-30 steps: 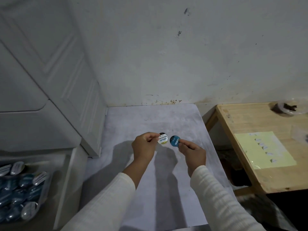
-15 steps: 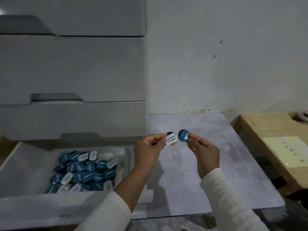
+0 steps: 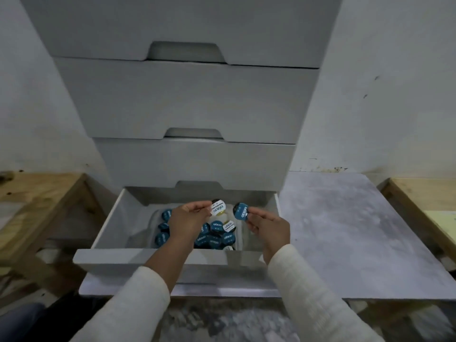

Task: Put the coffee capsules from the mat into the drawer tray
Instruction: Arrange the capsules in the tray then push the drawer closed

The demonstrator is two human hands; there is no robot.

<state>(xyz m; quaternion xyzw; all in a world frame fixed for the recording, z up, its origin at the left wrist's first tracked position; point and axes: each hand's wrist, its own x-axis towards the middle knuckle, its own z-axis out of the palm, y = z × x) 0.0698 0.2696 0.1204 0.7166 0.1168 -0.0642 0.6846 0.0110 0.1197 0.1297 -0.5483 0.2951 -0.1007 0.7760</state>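
Coffee capsules here are little round pods, mostly with teal-blue foil lids and white lettering, plus a few with white lids and dark print. Two of them are up in the air over the open drawer (image 3: 111,223). The left hand (image 3: 188,222) pinches a white-lidded capsule (image 3: 217,208) between thumb and fingertips, lid tilted toward the camera, and you can see a dark body behind the label. The right hand (image 3: 269,224) pinches a teal capsule (image 3: 240,211) the same way, fingers curled in tight on its edge, lid also facing up and toward us. Those two pods sit just beside each other but not touching, both above the back part of the drawer. Below them there's a whole pile of capsules (image 3: 214,234) already lying in the clear tray (image 3: 154,218) inside the drawer, jumbled at all angles, mostly teal with a couple of white ones mixed in; the left forearm covers part of the heap so I can't tell how many. The drawer is the bottom one of a white cabinet (image 3: 187,107), pulled out toward the person. Off to the right is the grey mat (image 3: 345,230), lying flat on the floor next to the cabinet. Both arms have cream knit sleeves (image 3: 318,299).
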